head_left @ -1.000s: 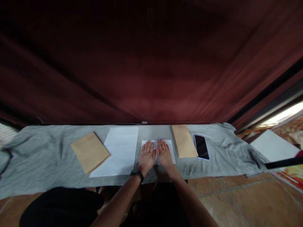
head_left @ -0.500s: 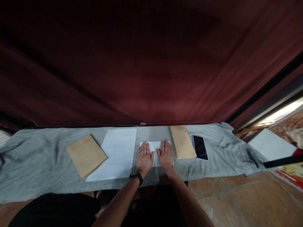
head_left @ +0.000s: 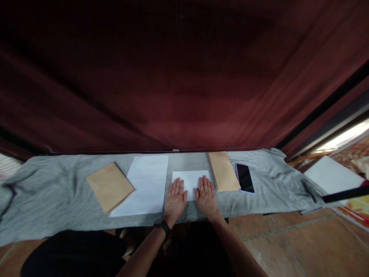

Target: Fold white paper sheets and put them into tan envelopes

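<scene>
A small white sheet of paper [head_left: 191,181], apparently folded, lies on the grey cloth. My left hand [head_left: 175,198] rests flat over its left side, palm down and fingers stretched out. Likewise flat, my right hand [head_left: 206,196] covers part of its right side. Between the two hands the paper's middle is visible. To the left lie larger white sheets of paper [head_left: 150,186] with a crease across them. A stack of brown envelopes [head_left: 223,173] sits just right of my right hand.
More brown envelopes [head_left: 111,186] overlap the large sheets on the left. A phone [head_left: 245,178] lies at the right envelopes' edge. Grey cloth [head_left: 276,184] covers the long narrow surface. Behind it hangs a dark red curtain [head_left: 184,96]. Tiled floor [head_left: 288,238] shows in front.
Both hands have slid towards me and a little apart on the small paper, uncovering more of its far edge. The view has shifted slightly.
</scene>
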Demonstrator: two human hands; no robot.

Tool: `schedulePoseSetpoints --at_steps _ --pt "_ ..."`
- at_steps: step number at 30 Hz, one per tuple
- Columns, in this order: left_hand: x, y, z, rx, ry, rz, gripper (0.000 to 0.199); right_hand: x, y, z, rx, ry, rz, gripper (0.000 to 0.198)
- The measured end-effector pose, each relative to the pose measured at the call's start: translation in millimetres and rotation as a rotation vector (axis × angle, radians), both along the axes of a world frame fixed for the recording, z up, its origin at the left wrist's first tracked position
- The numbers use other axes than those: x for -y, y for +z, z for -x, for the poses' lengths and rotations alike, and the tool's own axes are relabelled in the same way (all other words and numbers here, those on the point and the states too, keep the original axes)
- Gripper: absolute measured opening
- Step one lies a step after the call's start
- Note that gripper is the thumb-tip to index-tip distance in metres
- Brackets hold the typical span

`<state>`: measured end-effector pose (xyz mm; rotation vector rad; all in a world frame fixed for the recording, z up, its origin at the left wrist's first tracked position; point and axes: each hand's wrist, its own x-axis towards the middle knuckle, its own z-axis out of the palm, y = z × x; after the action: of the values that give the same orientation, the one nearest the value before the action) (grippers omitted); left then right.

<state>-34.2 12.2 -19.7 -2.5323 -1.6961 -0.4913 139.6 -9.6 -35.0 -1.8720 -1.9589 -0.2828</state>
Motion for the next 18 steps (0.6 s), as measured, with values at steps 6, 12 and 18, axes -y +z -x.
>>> schedulePoseSetpoints --at_steps 6,12,18 --pt "33.4 -6.9 13.4 0.012 -0.009 -0.032 0.060 30.4 -1.8 -6.4 0.010 0.049 -0.005 0.063" --pt "52.8 -5.1 14.8 0.019 -0.002 -0.028 0.065 56.8 0.5 -14.1 -0.007 0.060 0.004 0.067" --pt "37.1 7.9 -23.0 0.037 -0.175 0.035 0.058 41.4 18.1 -5.2 -0.124 0.167 0.176 0.053"
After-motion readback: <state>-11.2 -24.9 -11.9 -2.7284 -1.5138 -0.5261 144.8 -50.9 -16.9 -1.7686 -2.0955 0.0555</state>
